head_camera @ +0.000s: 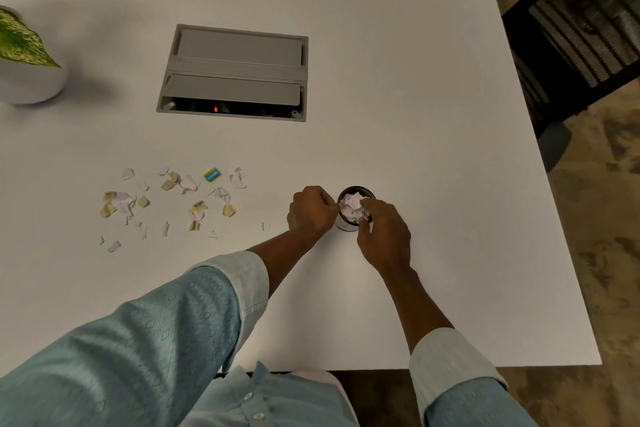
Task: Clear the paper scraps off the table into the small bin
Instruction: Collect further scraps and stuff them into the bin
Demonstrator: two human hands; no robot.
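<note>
A small dark round bin (347, 222) stands on the white table (433, 135), right of centre, filled to its rim with white paper scraps (352, 207). My left hand (310, 210) sits against the bin's left side with its fingers curled at the rim; what it pinches is hidden. My right hand (382, 234) reaches over the bin's right rim, its fingers bent down onto the scraps inside. Several loose white and tan paper scraps (166, 203) lie scattered on the table to the left. One tiny scrap (265, 226) lies just left of my left hand.
A small teal and yellow eraser-like block (212, 174) lies among the scraps. A grey cable hatch (233, 73) is set into the table behind them. A potted plant (24, 55) stands at far left. A black mesh chair (581, 38) stands beyond the table's right edge.
</note>
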